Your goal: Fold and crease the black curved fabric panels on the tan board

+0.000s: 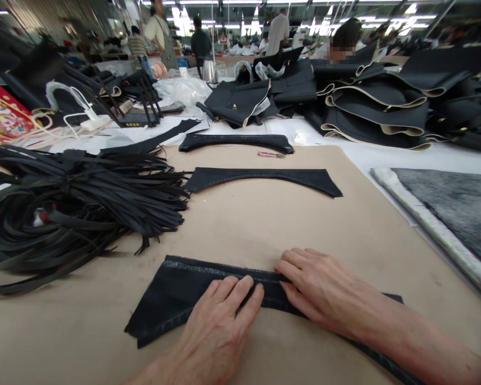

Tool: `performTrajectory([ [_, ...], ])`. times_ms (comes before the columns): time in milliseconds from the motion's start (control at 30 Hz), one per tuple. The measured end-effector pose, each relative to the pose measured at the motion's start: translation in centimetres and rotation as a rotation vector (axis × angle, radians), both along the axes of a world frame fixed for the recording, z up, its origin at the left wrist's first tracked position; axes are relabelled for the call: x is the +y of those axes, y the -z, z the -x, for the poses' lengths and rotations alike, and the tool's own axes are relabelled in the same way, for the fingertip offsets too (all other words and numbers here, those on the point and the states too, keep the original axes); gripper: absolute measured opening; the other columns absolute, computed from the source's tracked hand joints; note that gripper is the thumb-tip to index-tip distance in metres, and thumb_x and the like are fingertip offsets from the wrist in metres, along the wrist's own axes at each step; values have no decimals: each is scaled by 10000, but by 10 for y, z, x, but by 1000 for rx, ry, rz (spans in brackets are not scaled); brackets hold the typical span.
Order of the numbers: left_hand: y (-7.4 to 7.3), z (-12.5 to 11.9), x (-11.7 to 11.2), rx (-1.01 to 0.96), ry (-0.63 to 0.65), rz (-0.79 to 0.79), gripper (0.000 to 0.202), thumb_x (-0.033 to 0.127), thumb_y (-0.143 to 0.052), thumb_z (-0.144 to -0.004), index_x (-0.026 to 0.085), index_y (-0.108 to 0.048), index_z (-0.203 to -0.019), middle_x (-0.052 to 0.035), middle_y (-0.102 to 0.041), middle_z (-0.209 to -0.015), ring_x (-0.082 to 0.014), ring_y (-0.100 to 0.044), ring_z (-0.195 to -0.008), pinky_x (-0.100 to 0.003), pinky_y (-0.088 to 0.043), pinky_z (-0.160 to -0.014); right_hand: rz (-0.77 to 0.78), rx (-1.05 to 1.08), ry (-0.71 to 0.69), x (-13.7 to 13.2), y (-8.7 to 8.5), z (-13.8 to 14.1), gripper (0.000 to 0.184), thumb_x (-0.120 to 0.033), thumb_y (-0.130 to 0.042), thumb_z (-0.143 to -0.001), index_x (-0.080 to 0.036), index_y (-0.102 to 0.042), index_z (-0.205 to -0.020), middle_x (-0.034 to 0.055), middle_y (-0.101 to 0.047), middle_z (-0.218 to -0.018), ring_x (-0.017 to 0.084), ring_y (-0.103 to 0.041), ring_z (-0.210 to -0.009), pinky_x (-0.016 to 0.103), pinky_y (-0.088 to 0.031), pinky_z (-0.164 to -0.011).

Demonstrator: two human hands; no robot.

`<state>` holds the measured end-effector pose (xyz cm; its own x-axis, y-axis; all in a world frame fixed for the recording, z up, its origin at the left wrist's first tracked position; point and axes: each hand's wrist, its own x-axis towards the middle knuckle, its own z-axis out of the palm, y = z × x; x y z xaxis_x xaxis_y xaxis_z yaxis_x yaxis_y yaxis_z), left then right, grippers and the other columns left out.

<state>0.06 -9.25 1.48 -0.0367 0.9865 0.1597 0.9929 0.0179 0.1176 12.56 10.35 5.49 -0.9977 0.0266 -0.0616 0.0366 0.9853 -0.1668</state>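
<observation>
A curved black fabric piece (172, 297) lies on the tan work surface (264, 224) near me. My left hand (216, 331) rests flat on its middle, fingers stretched out along the upper edge. My right hand (320, 289) presses flat on the piece just to the right, fingertips touching the same edge. Neither hand grips anything. A second curved black piece (260, 179) lies further away, and a third (236, 142) beyond it.
A big tangle of black straps (76, 203) fills the left. Stacks of black, tan-edged panels (377, 107) sit at the back right. A grey padded mat (449, 214) lies at the right. A small pink tool (270, 154) lies by the far piece. People stand in the background.
</observation>
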Motion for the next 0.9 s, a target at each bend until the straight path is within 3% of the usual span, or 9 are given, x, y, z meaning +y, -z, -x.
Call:
performTrajectory([
  [400, 3, 0, -1, 27, 4, -40, 534, 112, -432, -830, 188, -443, -1359, -71, -536, -1351, -265, -526, -1084, -403, -471, -870, -64, -46, -62, 2, 1, 1, 164, -35, -500, -864, -195, -499, -902, 30, -503, -878, 216, -491, -767, 352, -378, -737],
  [900, 3, 0, -2, 15, 15, -39, 594, 55, -410, -784, 167, -427, -1367, -91, -518, -1308, -264, -483, -1079, -387, -442, -873, 70, -10, -36, 7, 6, -5, 108, -117, -425, -951, -202, -477, -909, 21, -488, -883, 213, -466, -786, 372, -346, -775],
])
